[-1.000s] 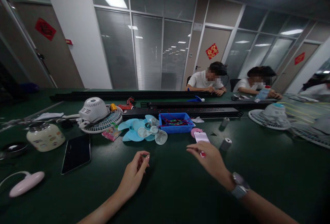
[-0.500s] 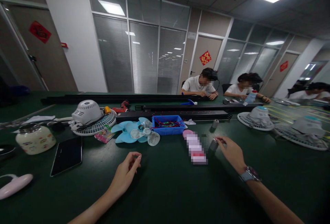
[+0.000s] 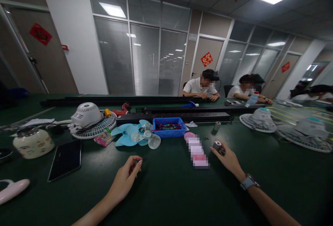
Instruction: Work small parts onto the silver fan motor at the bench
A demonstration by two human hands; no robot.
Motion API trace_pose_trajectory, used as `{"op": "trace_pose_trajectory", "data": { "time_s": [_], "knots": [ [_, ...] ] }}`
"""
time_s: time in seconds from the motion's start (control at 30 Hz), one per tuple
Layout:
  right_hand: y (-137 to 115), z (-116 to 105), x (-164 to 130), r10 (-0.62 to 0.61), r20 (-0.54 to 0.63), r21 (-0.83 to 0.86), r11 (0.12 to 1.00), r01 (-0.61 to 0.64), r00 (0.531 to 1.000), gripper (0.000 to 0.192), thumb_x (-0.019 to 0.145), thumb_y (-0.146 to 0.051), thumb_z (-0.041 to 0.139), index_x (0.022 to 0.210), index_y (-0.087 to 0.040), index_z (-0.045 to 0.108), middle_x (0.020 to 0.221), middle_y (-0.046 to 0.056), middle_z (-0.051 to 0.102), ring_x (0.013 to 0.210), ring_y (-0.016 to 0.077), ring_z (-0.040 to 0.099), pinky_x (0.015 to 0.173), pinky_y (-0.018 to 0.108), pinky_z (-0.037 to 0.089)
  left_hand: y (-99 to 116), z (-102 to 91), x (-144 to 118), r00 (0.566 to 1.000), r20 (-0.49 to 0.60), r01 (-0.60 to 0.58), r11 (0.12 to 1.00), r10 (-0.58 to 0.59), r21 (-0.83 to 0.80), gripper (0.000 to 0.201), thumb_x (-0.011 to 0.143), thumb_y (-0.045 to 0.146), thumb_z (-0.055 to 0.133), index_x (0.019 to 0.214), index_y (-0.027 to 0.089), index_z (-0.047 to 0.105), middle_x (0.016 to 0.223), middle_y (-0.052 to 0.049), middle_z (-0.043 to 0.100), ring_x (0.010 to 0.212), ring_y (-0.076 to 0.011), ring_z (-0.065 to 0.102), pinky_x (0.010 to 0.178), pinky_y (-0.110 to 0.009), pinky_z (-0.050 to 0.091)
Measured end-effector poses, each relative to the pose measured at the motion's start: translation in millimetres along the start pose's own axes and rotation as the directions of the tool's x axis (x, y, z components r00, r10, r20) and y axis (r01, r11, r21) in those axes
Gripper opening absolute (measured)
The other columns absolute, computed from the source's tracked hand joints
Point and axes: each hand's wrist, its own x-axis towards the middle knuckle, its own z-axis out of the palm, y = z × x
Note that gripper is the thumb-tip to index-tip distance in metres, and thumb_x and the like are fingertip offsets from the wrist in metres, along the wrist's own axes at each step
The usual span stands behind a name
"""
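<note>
My right hand (image 3: 229,156), with a watch on its wrist, grips a small cylindrical motor (image 3: 218,144) between thumb and fingers. The motor's end with a white star-like mark faces up, and the fingers hide part of its side. A second small metal cylinder (image 3: 217,126) stands upright on the table just beyond that hand. To its left lies a pink, pixelated strip (image 3: 197,151). My left hand (image 3: 128,174) rests over the table with fingers curled in and the thumb tip close to the index finger; nothing shows in it.
A blue bin (image 3: 169,132) of wires and light-blue fan blades (image 3: 130,134) lie ahead. Fan housings (image 3: 87,115) stand left, others (image 3: 262,120) right. A tablet (image 3: 65,160) and a jar (image 3: 33,142) are at left. Long black bars (image 3: 177,118) cross behind; people sit opposite.
My right hand has turned the motor so its marked end now shows, and has shifted slightly down. My left hand has hardly moved.
</note>
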Motion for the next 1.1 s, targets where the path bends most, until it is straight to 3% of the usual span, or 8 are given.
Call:
{"op": "trace_pose_trajectory", "data": {
  "time_s": [0.2, 0.3, 0.37, 0.47, 0.57, 0.67, 0.77, 1.1],
  "knots": [
    [-8.1, -1.9, -2.1, 0.034, -0.083, 0.140, 0.990, -0.022, 0.996, 0.055, 0.073, -0.058, 0.063, 0.110, -0.016, 0.062, 0.103, 0.014, 0.072, 0.095, 0.0305, 0.068, 0.088, 0.047, 0.052, 1.6, -2.1, 0.0, 1.000, 0.005, 0.004, 1.000, -0.004, -0.003, 0.043, 0.091, 0.057, 0.042, 0.112, 0.021, 0.053, 0.084, -0.003, 0.064, 0.074, -0.0210, 0.062, 0.069, -0.032, 0.049],
    [-56.9, -2.8, -23.9, 0.011, -0.077, 0.165, 0.986, 0.002, 0.997, 0.052, 0.080, -0.055, 0.060, 0.117, -0.019, 0.059, 0.108, 0.011, 0.071, 0.098, 0.0282, 0.067, 0.089, 0.046, 0.051, 3.0, -1.4, -1.5, 1.000, 0.001, -0.012, 1.000, 0.012, 0.001, 0.043, 0.091, 0.056, 0.043, 0.112, 0.021, 0.055, 0.085, -0.004, 0.066, 0.075, -0.0210, 0.063, 0.067, -0.031, 0.048],
    [-101.2, 3.1, -46.7, -0.077, 0.091, 0.245, 0.968, 0.053, 0.993, 0.047, 0.083, -0.052, 0.059, 0.118, -0.020, 0.060, 0.111, 0.009, 0.069, 0.101, 0.0252, 0.065, 0.090, 0.042, 0.050, 5.0, 1.2, -4.8, 0.999, -0.002, -0.036, 0.999, 0.036, 0.023, 0.043, 0.091, 0.056, 0.043, 0.114, 0.022, 0.056, 0.086, -0.003, 0.066, 0.073, -0.0200, 0.062, 0.065, -0.030, 0.048],
    [-162.3, 23.9, -83.0, -0.278, 0.400, 0.359, 0.924, 0.129, 0.873, 0.041, 0.082, -0.045, 0.066, 0.118, -0.024, 0.061, 0.116, 0.005, 0.067, 0.106, 0.0220, 0.062, 0.094, 0.037, 0.047, 8.0, 8.5, -13.1, 0.994, -0.001, -0.105, 0.993, 0.105, 0.057, 0.041, 0.090, 0.052, 0.049, 0.119, 0.025, 0.058, 0.091, -0.004, 0.067, 0.073, -0.0190, 0.061, 0.064, -0.029, 0.050],
    [-197.7, 53.4, -108.3, -0.402, 0.527, 0.426, 0.887, 0.176, 0.749, 0.039, 0.075, -0.039, 0.075, 0.112, -0.028, 0.064, 0.109, 0.000, 0.069, 0.100, 0.0199, 0.062, 0.091, 0.034, 0.046, 8.1, 17.5, -20.7, 0.973, 0.023, -0.232, 0.971, 0.231, 0.057, 0.041, 0.087, 0.047, 0.057, 0.124, 0.031, 0.061, 0.105, -0.006, 0.067, 0.084, -0.0210, 0.062, 0.074, -0.031, 0.054],
    [-207.5, 81.9, -117.9, -0.460, 0.560, 0.445, 0.869, 0.219, 0.689, 0.038, 0.071, -0.037, 0.078, 0.106, -0.026, 0.065, 0.104, -0.001, 0.070, 0.094, 0.0191, 0.062, 0.085, 0.031, 0.046, 7.3, 24.9, -22.2, 0.938, 0.040, -0.347, 0.938, 0.346, 0.026, 0.037, 0.086, 0.046, 0.058, 0.120, 0.034, 0.066, 0.111, -0.008, 0.066, 0.096, -0.0243, 0.062, 0.084, -0.035, 0.055],
    [-204.4, 101.2, -117.2, -0.477, 0.563, 0.462, 0.859, 0.222, 0.675, 0.044, 0.068, -0.042, 0.079, 0.104, -0.023, 0.064, 0.102, 0.002, 0.070, 0.091, 0.0196, 0.063, 0.082, 0.031, 0.046, 8.8, 28.7, -18.5, 0.931, 0.010, -0.366, 0.931, 0.366, -0.002, 0.029, 0.088, 0.047, 0.055, 0.105, 0.035, 0.075, 0.105, -0.009, 0.067, 0.098, -0.0248, 0.062, 0.086, -0.037, 0.055],
    [-186.4, 119.8, -110.5, -0.472, 0.614, 0.519, 0.845, 0.126, 0.633, 0.050, 0.066, -0.055, 0.074, 0.104, -0.024, 0.065, 0.100, 0.004, 0.071, 0.089, 0.0213, 0.063, 0.079, 0.032, 0.045, 12.2, 17.1, -10.7, 0.936, 0.059, -0.346, 0.937, 0.348, -0.040, 0.021, 0.084, 0.046, 0.062, 0.089, 0.032, 0.077, 0.098, -0.009, 0.065, 0.093, -0.0239, 0.063, 0.083, -0.040, 0.055]
  ]
}}
